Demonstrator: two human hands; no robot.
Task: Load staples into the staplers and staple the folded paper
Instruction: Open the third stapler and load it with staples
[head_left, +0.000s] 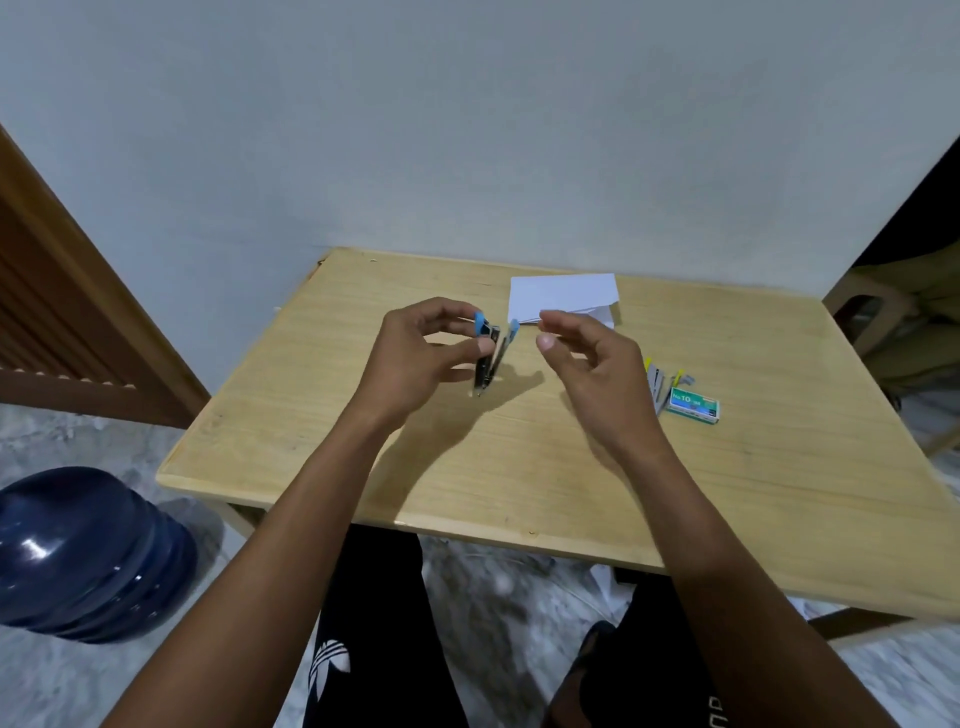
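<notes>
**Blue stapler held open over the table**

The left hand (415, 353) grips a blue stapler (488, 353), which stands on end and is spread open in a narrow V above the wooden table (519, 467). The right hand (587, 364) hovers just beside it, fingers loosely curved, thumb and forefinger apart. Behind lies the folded paper (563, 299). To the right, a yellow stapler (660, 382) lies against a green staple box (693, 404).

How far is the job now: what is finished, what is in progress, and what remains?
Done: the folded paper lies ready behind the hands; no staple shows in it. In hand: the left hand holds the blue stapler opened and upright, and the right hand hovers beside it; any staples in its fingers are too small to see. Left: the yellow stapler by the staple box, loading unclear, and stapling the paper.
</notes>
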